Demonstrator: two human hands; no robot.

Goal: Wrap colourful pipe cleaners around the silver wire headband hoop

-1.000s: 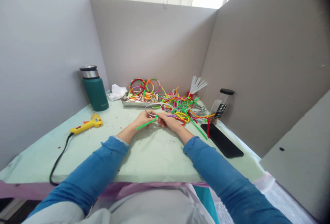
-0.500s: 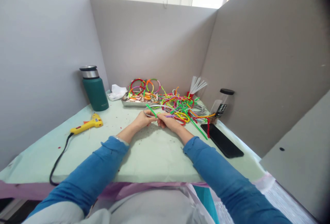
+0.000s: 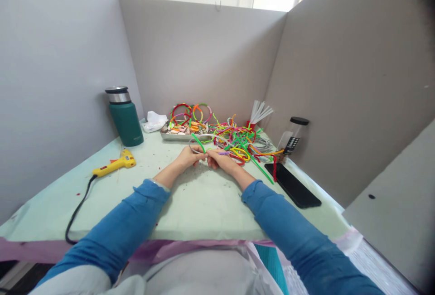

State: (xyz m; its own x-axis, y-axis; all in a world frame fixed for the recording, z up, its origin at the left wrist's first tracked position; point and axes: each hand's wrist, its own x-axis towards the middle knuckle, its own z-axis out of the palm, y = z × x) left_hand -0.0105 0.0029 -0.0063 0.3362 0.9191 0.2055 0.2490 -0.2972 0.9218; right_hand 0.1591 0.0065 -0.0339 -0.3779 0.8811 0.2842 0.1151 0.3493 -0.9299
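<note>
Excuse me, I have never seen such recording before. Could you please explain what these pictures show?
There is no machine: a person works with bare hands. Every picture comes from one camera on the person's head, looking forward and down. The left hand and right hand hold a thin pale hoop; a green strip rises at their fingertips. The exact grip is too small to see. On the table lie a yellow glue gun, a metal tray and tangled coloured strips. A green bottle stands at left.
</note>
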